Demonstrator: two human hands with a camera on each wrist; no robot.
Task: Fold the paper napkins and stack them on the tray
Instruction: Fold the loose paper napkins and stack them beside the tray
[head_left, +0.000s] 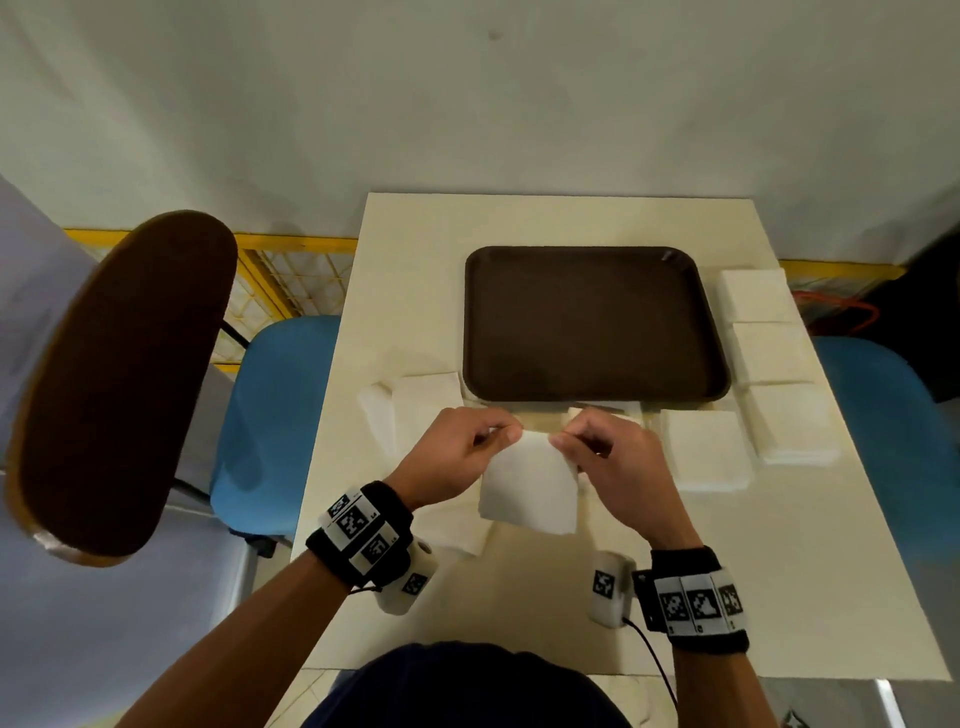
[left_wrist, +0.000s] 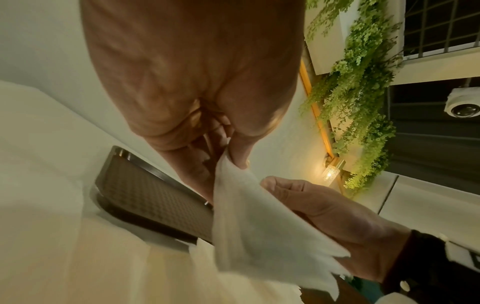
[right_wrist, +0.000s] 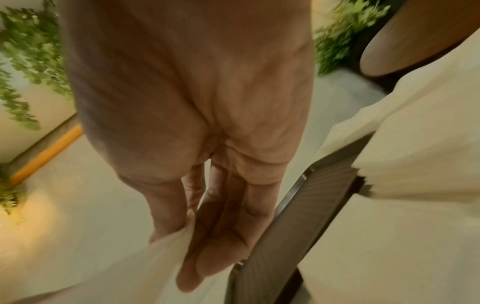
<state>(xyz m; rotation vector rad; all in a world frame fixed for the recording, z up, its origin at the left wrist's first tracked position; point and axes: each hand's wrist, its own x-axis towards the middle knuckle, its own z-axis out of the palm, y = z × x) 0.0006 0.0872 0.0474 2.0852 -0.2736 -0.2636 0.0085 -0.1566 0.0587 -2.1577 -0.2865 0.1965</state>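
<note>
A white paper napkin (head_left: 530, 488) hangs in the air just in front of the dark brown tray (head_left: 592, 322), which holds nothing. My left hand (head_left: 467, 447) pinches its upper left corner, and my right hand (head_left: 602, 447) pinches the upper right corner. The left wrist view shows the napkin (left_wrist: 259, 222) draping down from my left hand's fingertips (left_wrist: 239, 158), with my right hand (left_wrist: 324, 209) behind it. In the blurred right wrist view, the napkin (right_wrist: 145, 259) trails from my thumb and fingers (right_wrist: 202, 246) beside the tray's edge (right_wrist: 291, 216).
Several stacks of white napkins (head_left: 753, 296) line the table's right side, with another stack (head_left: 706, 447) by the tray's near right corner. Loose napkins (head_left: 415, 410) lie left of the tray. A brown chair back (head_left: 119, 384) and blue seats (head_left: 270, 415) flank the cream table (head_left: 779, 571).
</note>
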